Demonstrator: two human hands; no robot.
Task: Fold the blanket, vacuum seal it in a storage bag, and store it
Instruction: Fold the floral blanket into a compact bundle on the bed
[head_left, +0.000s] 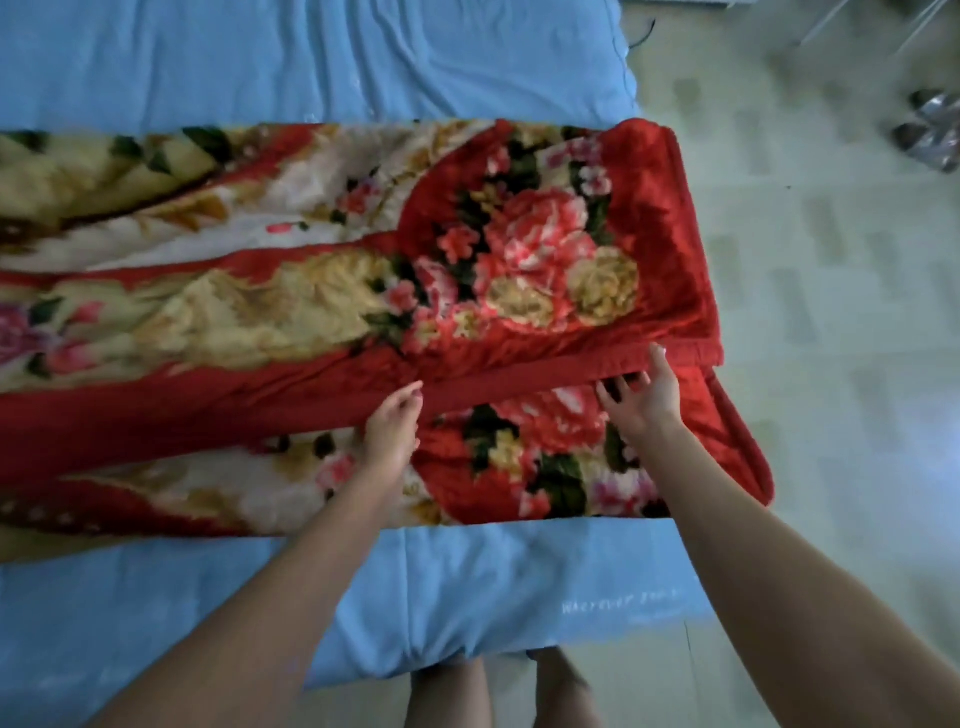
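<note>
From up here I see the red floral blanket lying folded lengthwise across the blue sheet, its right end hanging just over the bed's edge. My left hand rests on the red folded border, fingers loosely curled, holding nothing. My right hand has its fingers spread wide, tips slipped under that upper edge, thumb on top.

arms: both bare, no sleeves in view | left hand: no rings, no watch or band | right hand: same | legs: bare at bottom edge
</note>
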